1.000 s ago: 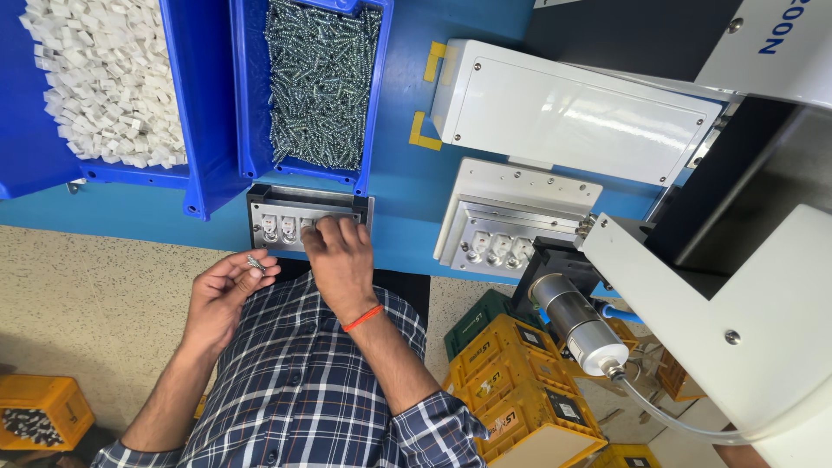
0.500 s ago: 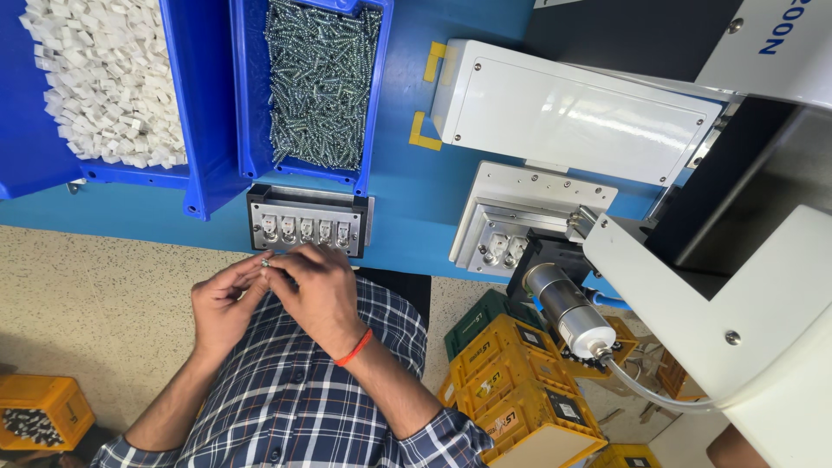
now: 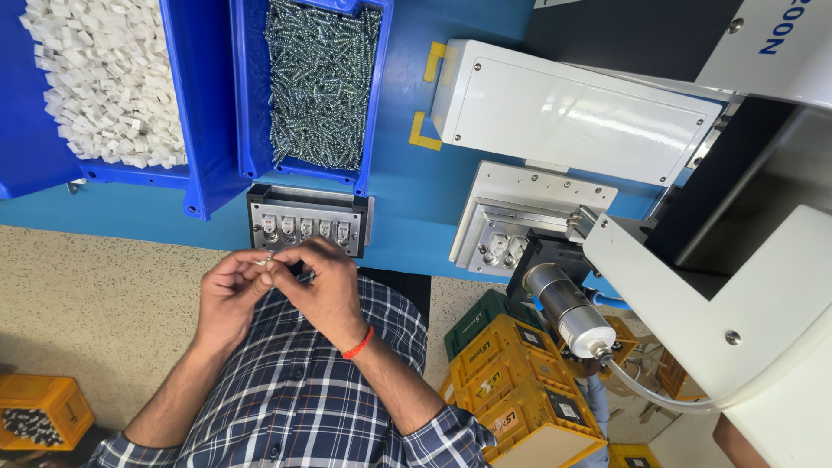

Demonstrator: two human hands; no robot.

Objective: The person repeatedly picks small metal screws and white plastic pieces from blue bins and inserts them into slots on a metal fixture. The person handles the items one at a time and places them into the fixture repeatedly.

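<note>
My left hand (image 3: 227, 295) and my right hand (image 3: 328, 282), which wears a red wristband, meet fingertip to fingertip just below the blue bench edge. Between their fingertips they pinch a small metal piece (image 3: 263, 259), too tiny to tell its shape. Directly above the hands sits a grey metal fixture (image 3: 260, 204) with several small white parts seated in a row of slots. Above that, a blue bin (image 3: 244, 104) is full of silver screws, and to its left a second blue bin (image 3: 195, 130) holds white plastic pieces.
A white machine housing (image 3: 572, 108) and a second metal fixture (image 3: 511, 217) stand at the right, with a silver cylinder (image 3: 563, 308) on a white arm (image 3: 711, 303). Yellow crates (image 3: 511, 390) sit on the floor below; an orange crate (image 3: 35, 407) is at bottom left.
My right hand has drawn back from the grey fixture and joined my left hand. Both hands now pinch the small piece together, slightly lower than before.
</note>
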